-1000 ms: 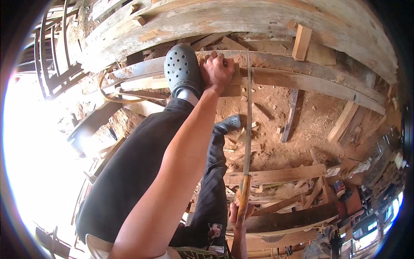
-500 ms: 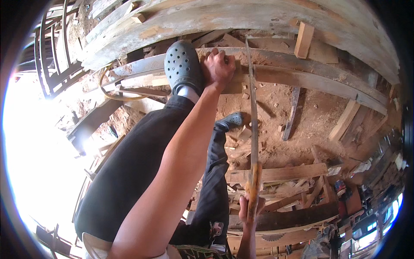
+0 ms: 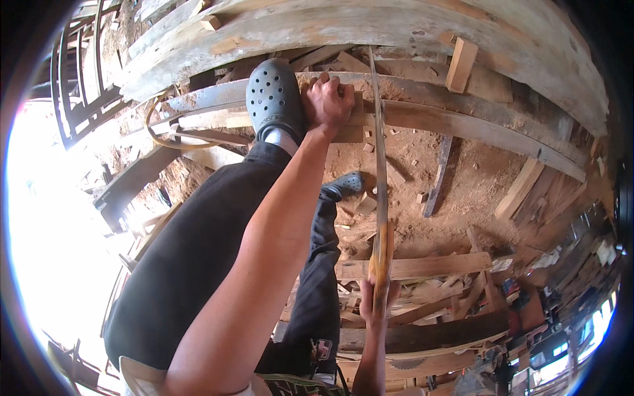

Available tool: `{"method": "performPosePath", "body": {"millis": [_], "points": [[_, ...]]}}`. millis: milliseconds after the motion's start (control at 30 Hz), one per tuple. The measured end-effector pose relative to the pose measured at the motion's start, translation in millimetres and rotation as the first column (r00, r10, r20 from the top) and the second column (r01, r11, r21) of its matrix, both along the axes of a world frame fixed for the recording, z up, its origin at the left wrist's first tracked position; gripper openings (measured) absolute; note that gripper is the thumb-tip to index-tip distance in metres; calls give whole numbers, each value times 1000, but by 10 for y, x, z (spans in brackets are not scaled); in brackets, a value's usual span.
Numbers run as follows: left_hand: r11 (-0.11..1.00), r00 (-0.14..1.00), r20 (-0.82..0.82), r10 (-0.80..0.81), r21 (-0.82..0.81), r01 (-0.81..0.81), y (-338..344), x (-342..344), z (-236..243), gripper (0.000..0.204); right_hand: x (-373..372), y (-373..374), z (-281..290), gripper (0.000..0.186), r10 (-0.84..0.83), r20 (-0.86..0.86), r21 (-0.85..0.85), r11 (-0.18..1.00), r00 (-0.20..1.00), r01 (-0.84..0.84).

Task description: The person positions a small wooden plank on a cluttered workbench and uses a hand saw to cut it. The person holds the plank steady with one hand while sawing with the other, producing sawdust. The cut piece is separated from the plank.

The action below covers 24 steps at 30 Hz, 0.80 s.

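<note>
My right hand (image 3: 375, 300) is closed round the yellowish handle of a handsaw (image 3: 381, 171). The blade stands on edge and runs away from me, crossing a wooden beam just right of my left hand. My left hand (image 3: 328, 102) is curled into a grip on a short piece of wood (image 3: 350, 134) lying over the beam, though its fingertips are hidden. Right beside that hand, my left foot in a grey clog (image 3: 273, 96) presses down on the same beam (image 3: 449, 124).
Long weathered planks (image 3: 317, 33) lie across the far side, with a small wood block (image 3: 461, 65) leaning there. Below, sawdust and offcuts cover the ground (image 3: 462, 178), where my other clog (image 3: 348, 183) stands. More timber (image 3: 422, 265) is stacked nearer, on the right.
The saw and my right hand have moved away from me, along the blade's line. My left hand and foot keep their places on the wood, while the whole view has shifted slightly.
</note>
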<state>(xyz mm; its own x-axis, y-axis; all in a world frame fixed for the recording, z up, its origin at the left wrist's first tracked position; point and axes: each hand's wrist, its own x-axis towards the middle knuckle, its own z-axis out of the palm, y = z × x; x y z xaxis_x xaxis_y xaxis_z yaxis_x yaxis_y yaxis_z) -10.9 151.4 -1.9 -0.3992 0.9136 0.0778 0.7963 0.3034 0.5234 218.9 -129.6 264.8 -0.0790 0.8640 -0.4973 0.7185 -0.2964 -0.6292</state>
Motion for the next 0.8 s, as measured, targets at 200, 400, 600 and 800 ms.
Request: {"method": "performPosePath", "body": {"millis": [200,400,600,800], "points": [[996,1000,24,14,-91,-12,-46,2,-11,26,-139,-83,348,22,-75,-125,118,989,989,90],[995,999,32,18,-97,-15,-30,11,-25,27,-128,-103,223,19,-12,49,11,1000,999,12],[983,998,54,35,-182,-24,-54,3,-19,28,-307,-233,165,28,-10,130,138,990,991,-9],[998,1000,19,12,-63,-10,-59,5,-72,30,-237,-256,528,35,-272,-141,-124,959,952,255]]}}
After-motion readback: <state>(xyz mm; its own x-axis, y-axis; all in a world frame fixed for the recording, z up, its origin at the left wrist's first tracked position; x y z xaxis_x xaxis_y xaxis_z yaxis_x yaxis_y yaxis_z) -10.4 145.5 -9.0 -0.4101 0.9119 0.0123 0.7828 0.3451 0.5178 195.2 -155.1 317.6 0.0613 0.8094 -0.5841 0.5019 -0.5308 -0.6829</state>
